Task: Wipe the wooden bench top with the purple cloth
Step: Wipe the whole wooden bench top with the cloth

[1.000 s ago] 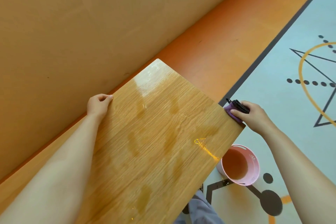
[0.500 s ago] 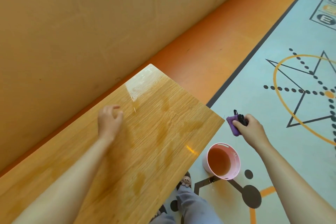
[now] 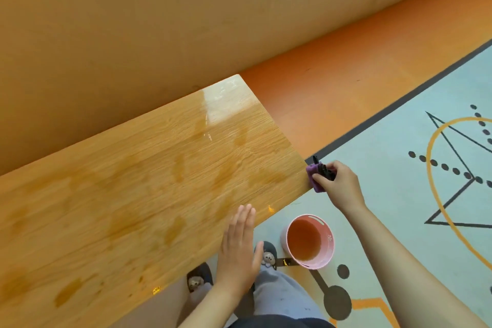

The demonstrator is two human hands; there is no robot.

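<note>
Purple cloth [image 3: 314,178] sits pinched in right-hand fingers [image 3: 320,177] at bench top [image 3: 159,181] corner.

You are looking down at the wooden bench top [image 3: 149,189], which is running along the wall and is showing darker wet patches and a bright shine near its far corner. Your left hand [image 3: 237,250] is lying flat and open over its near edge, and the purple cloth [image 3: 314,177] is touching its right corner. Beside the bench, the floor [image 3: 386,141] is carrying a pink bucket [image 3: 310,243] with brownish water, standing just by your feet.
</note>
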